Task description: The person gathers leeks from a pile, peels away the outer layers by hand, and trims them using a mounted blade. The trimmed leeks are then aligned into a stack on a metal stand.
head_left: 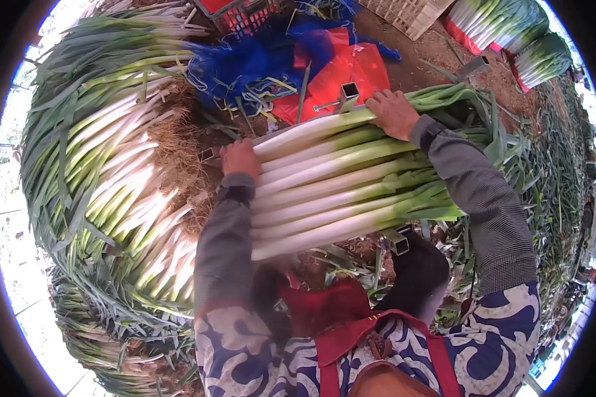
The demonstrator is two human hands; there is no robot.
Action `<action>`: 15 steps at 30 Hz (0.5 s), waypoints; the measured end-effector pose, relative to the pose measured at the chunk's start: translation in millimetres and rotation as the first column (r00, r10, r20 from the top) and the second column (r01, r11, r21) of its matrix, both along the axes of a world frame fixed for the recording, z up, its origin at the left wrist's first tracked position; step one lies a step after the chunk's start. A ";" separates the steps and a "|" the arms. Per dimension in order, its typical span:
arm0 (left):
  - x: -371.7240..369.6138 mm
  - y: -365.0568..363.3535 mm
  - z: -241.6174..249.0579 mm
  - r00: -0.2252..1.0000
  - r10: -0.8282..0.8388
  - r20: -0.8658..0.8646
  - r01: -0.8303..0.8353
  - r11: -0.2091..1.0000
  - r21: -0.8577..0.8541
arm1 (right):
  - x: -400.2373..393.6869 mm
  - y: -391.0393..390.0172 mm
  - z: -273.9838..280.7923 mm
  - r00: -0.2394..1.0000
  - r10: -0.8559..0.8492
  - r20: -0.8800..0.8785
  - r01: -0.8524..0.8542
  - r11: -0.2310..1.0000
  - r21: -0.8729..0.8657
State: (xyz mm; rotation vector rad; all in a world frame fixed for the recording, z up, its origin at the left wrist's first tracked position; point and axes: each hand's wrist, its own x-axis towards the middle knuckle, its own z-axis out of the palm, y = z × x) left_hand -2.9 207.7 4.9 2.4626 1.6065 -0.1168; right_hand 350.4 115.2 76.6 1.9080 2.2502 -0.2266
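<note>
A bundle of long leeks [338,192], white stalks running into green leaves on the right, lies across a metal frame in front of me. My left hand [240,159] presses flat against the white root ends at the bundle's left side. My right hand [393,114] rests on top of the far stalks, fingers curled over them near a square metal post [348,94]. Another square post [398,243] stands at the bundle's near edge.
A big pile of leeks [119,165] with roots facing me fills the left. Blue netting [258,59] and red plastic bags [341,73] lie beyond the frame. More tied leek bundles [510,33] and a pale crate [410,13] sit at upper right. Green trimmings [556,198] cover the ground at right.
</note>
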 end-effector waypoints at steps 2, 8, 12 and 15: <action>-1.3 8.2 9.2 0.998 -0.032 -0.063 0.024 0.993 -0.113 | -3.4 -4.2 7.0 1.000 -0.013 -0.010 0.012 1.000 -0.019; -18.5 13.9 27.4 0.980 -0.174 0.092 0.186 0.972 -0.143 | -4.2 -75.4 50.3 0.900 0.027 -0.435 0.016 0.995 0.094; -30.2 -11.9 55.6 0.879 -0.444 0.174 0.335 0.834 0.438 | -21.0 -156.5 71.3 0.917 0.099 -0.385 -0.104 0.995 0.006; -57.6 -72.9 81.4 0.903 -0.231 0.363 0.320 0.924 -0.208 | -24.7 -173.7 67.7 0.955 0.130 -0.265 -0.125 0.992 0.034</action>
